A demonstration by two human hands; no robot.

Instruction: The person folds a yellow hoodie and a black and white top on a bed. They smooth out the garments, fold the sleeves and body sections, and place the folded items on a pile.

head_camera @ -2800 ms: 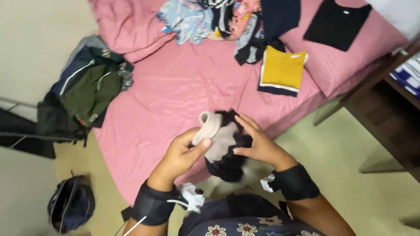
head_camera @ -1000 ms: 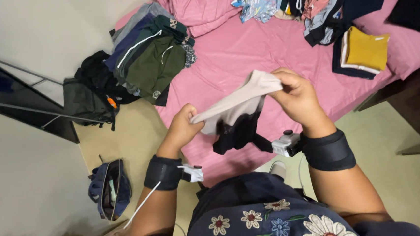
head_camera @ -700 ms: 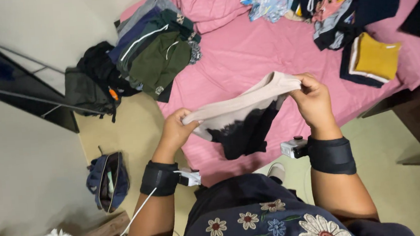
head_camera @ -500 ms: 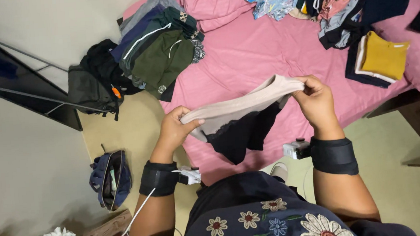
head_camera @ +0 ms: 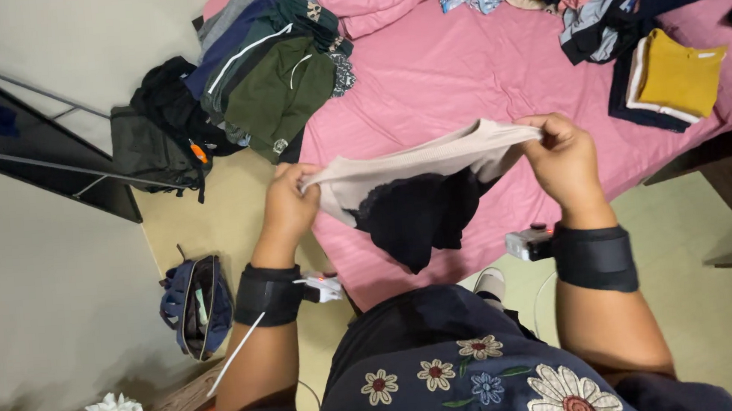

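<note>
Garment: a beige and black garment (head_camera: 420,184) is stretching sideways above the pink bed (head_camera: 425,72), its black part hanging down.
Left hand: the left hand (head_camera: 291,211) is pinching its lower left end.
Right hand: the right hand (head_camera: 565,161) is gripping its higher right end.
Nearby: a yellow shirt (head_camera: 679,76) is lying folded.

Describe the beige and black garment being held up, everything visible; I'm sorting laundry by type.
The beige and black garment is soft, thin fabric: a pale beige band stretched roughly level, with black cloth hanging limp below its middle. The left hand pinches one end, the right hand the other. It hangs in the air above the edge of the pink bed, touching nothing else.
</note>
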